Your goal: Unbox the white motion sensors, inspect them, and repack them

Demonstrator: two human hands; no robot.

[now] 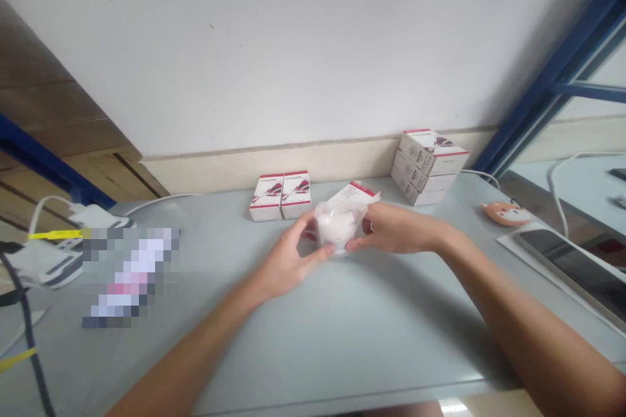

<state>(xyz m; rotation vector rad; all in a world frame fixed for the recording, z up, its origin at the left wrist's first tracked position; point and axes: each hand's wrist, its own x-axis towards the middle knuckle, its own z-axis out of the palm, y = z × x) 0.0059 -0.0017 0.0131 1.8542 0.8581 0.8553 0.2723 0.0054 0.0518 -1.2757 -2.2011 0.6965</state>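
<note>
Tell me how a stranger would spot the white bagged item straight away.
Start at the grey table below the pale wall. Near the picture's middle, the left hand and right hand hold the white bagged item between them. Unlike the red-and-white boxes behind it, it is wrapped in clear, crinkled plastic.

table [317, 332]: pale grey-blue; wrapped item [337, 228]: translucent white; back-edge boxes [297, 190]: white, red-banded, maroon-patterned; right-edge animal-shaped item [506, 213]: orange, white
</note>
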